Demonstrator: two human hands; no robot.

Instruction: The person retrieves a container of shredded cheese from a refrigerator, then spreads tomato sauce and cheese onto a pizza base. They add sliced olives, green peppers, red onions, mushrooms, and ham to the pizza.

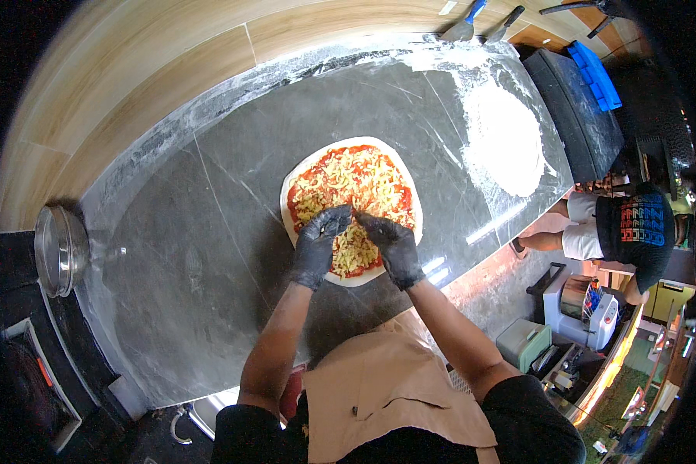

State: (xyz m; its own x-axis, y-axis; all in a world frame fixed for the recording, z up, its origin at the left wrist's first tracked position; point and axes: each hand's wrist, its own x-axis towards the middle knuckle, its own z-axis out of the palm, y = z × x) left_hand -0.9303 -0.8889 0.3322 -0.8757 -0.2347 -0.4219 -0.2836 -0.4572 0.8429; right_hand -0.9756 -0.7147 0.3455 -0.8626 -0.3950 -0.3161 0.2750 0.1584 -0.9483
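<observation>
Over pizza (356, 174) edges, left hand (317, 246), right hand (394, 249): grips unclear; counter (182, 255) bare leftward.

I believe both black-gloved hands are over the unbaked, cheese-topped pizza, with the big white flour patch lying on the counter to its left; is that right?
Not quite: in the head view, the flour patch lies on the counter to the right of the unbaked pizza. The rest is correct: the black-gloved left hand and right hand are both over it.
</observation>
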